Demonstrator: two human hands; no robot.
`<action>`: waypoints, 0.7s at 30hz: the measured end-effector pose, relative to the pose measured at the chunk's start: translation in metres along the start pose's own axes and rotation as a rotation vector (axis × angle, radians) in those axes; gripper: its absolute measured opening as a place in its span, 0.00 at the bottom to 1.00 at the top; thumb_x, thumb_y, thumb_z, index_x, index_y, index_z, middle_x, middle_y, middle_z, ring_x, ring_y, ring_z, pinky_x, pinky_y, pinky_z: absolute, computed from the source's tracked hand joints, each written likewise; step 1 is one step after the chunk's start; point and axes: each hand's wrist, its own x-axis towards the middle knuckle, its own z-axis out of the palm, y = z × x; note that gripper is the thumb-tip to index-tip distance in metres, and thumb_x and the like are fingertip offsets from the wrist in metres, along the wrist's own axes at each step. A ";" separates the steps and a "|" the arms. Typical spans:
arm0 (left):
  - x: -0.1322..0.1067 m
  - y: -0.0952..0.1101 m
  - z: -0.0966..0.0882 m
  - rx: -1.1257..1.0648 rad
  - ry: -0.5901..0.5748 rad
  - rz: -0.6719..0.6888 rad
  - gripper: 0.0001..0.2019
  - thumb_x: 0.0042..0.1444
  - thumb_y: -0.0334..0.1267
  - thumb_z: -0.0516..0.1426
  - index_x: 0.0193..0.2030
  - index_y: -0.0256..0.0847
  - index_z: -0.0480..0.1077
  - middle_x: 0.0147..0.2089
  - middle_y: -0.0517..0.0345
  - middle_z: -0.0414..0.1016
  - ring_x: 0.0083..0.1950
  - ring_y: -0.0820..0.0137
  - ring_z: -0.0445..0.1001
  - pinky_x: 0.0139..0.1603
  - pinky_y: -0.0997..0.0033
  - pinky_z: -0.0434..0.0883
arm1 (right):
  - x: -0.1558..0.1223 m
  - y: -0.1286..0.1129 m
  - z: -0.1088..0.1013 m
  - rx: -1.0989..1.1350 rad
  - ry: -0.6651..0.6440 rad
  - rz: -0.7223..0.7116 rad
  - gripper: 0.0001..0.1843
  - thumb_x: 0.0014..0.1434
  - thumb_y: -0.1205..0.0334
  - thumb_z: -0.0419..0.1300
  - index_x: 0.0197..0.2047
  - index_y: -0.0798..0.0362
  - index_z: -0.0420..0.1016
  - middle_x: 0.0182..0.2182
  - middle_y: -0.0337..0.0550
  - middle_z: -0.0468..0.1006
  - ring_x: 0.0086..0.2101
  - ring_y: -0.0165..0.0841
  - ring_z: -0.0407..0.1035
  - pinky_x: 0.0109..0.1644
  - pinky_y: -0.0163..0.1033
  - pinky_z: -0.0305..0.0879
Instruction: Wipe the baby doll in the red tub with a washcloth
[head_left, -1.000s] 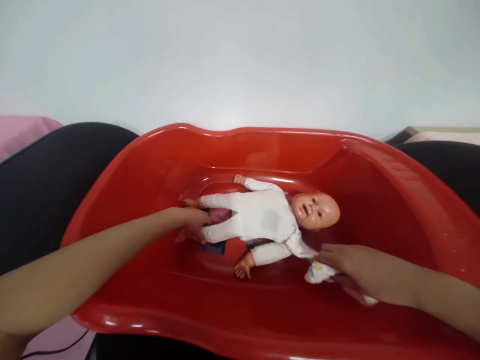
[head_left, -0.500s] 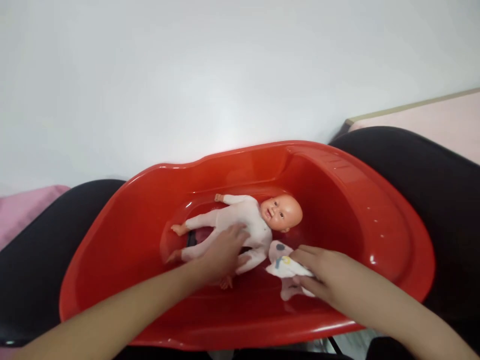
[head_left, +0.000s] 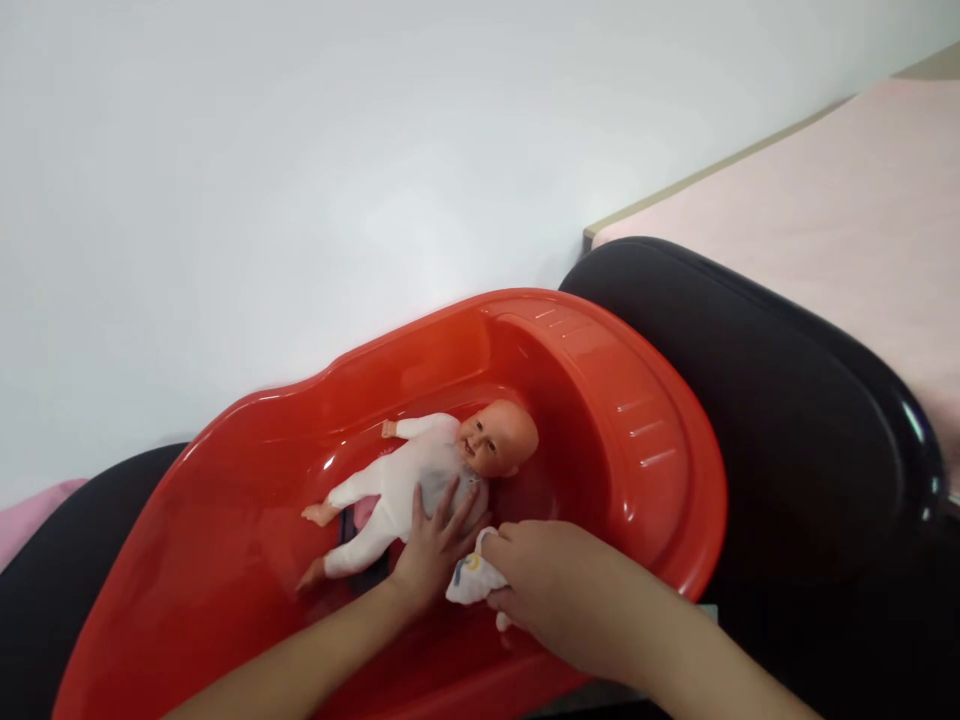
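White wall point(head_left: 300, 150) was seen filling the upper half of the view, and below it a red tub point(head_left: 660, 440) was set on a black padded surface point(head_left: 787, 420).

Nearest the camera, both bare forearms were brought in over the tub's raised near wall, which had to be reached across. The right hand point(head_left: 555, 590) was closed around a small white cloth point(head_left: 466, 582), bunched so that only a fold with a spot of coloured print stuck out past the fingers. It was held low inside the tub, touching or just beside the left hand point(head_left: 433, 545).

That left hand was laid flat with its fingers spread on the trunk of a doll point(head_left: 405, 470), and nothing was gripped by it. The open palm was judged to be there to steady the doll against the smooth, sloping floor of the tub. Placed so, it lay between the cloth and the doll's chest.

The doll was lying on its back in the basin, dressed in a white suit, with its head towards the right end and its legs towards the left. Under its legs a dark flat item point(head_left: 358, 528) was partly hidden and could not be identified.

Farther off, a pink sheet point(head_left: 847, 200) was spread at the right.
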 end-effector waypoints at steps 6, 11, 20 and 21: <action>0.005 -0.017 -0.002 0.081 0.047 0.086 0.23 0.69 0.50 0.51 0.69 0.60 0.68 0.81 0.66 0.44 0.81 0.45 0.23 0.67 0.21 0.58 | 0.001 0.000 -0.001 -0.022 0.003 0.014 0.07 0.67 0.62 0.61 0.41 0.54 0.81 0.37 0.43 0.79 0.34 0.38 0.74 0.26 0.42 0.54; 0.007 -0.032 -0.013 0.141 0.078 0.109 0.20 0.70 0.47 0.52 0.66 0.58 0.71 0.80 0.62 0.48 0.80 0.41 0.33 0.67 0.14 0.49 | 0.002 0.002 -0.005 0.039 -0.045 0.053 0.09 0.68 0.61 0.60 0.43 0.54 0.82 0.37 0.44 0.80 0.33 0.37 0.73 0.29 0.42 0.58; 0.020 -0.063 -0.036 0.109 -0.003 0.018 0.23 0.73 0.43 0.48 0.73 0.59 0.62 0.79 0.59 0.53 0.76 0.45 0.51 0.65 0.16 0.56 | -0.001 0.002 -0.008 -0.102 -0.117 -0.051 0.11 0.68 0.58 0.62 0.46 0.53 0.84 0.41 0.45 0.79 0.41 0.41 0.74 0.34 0.42 0.64; 0.022 -0.067 -0.038 0.087 -0.013 0.008 0.23 0.72 0.43 0.49 0.72 0.60 0.62 0.79 0.58 0.54 0.76 0.44 0.51 0.66 0.16 0.55 | -0.001 0.002 -0.008 -0.106 -0.119 -0.048 0.11 0.68 0.57 0.61 0.46 0.52 0.84 0.42 0.45 0.79 0.42 0.41 0.74 0.34 0.42 0.64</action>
